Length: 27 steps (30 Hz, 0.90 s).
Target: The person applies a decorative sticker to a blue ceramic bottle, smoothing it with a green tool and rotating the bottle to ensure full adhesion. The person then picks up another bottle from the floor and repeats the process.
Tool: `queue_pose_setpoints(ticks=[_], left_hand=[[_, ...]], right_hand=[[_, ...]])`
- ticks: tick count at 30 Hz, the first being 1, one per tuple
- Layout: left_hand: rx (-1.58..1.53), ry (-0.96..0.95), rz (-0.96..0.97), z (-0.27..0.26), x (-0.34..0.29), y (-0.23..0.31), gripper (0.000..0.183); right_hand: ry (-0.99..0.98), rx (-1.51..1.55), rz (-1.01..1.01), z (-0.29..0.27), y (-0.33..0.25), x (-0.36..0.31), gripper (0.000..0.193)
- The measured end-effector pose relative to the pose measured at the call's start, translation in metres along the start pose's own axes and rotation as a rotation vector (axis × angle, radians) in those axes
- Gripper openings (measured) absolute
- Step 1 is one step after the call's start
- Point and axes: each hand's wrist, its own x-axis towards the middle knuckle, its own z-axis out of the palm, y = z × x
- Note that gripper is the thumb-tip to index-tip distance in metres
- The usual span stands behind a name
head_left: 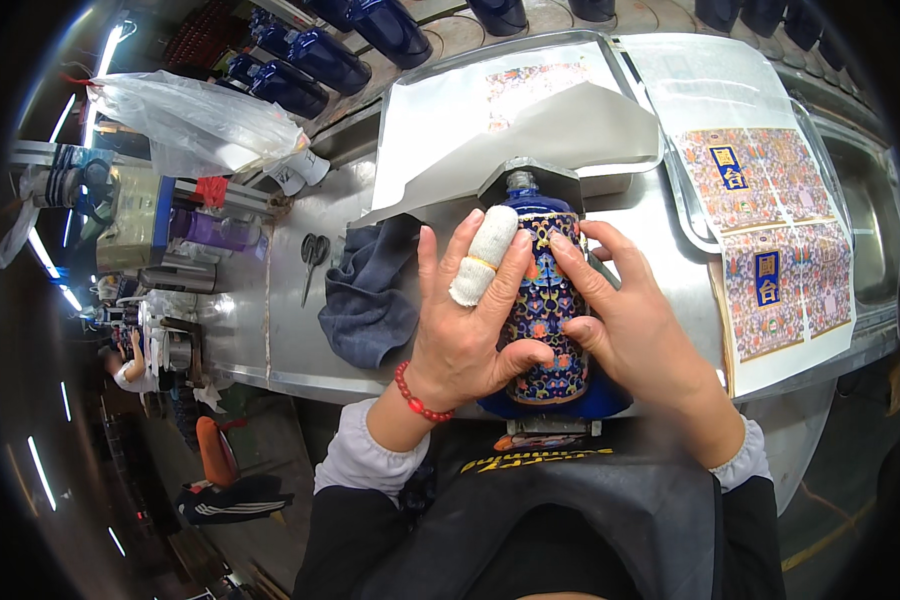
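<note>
A dark blue bottle (520, 205) lies in front of me with its neck pointing away, its body covered by a colourful floral decal (548, 305). My left hand (450, 345) rests flat along the bottle's left side, fingers spread and thumb on the decal. A white fabric wrap (485, 255) with a yellow band covers one of its fingers. On the right side, my right hand (655, 335) touches the decal with outstretched fingertips and thumb, its fingers apart. Behind the neck stands a dark angled metal piece (560, 184); what supports the bottle underneath is mostly hidden.
Left of the bottle lie a dark blue cloth (370, 300) and black scissors (313, 262). A metal tray (410, 95) holds white sheets. Printed decal sheets (785, 290) hang over the right bench edge beside a sink (875, 220). Blue bottles (327, 60) stand behind.
</note>
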Motion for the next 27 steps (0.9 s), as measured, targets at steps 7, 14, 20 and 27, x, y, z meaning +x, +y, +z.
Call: queue_pose_setpoints(ticks=[7, 14, 20, 27], left_hand=[[0.008, 0.002, -0.001, 0.000, -0.006, 0.003, 0.093], [0.026, -0.021, -0.008, 0.002, -0.008, 0.007, 0.092], [0.001, 0.009, -0.045, 0.003, -0.020, 0.017, 0.094], [0.100, -0.024, -0.015, 0.004, -0.021, 0.019, 0.096]], right_hand=[[-0.014, 0.018, 0.002, -0.002, 0.001, -0.010, 0.061], [-0.012, -0.012, -0.050, 0.003, 0.005, -0.012, 0.064], [-0.035, -0.031, -0.063, 0.001, 0.005, -0.018, 0.066], [-0.004, 0.008, -0.064, 0.004, 0.005, -0.019, 0.063]])
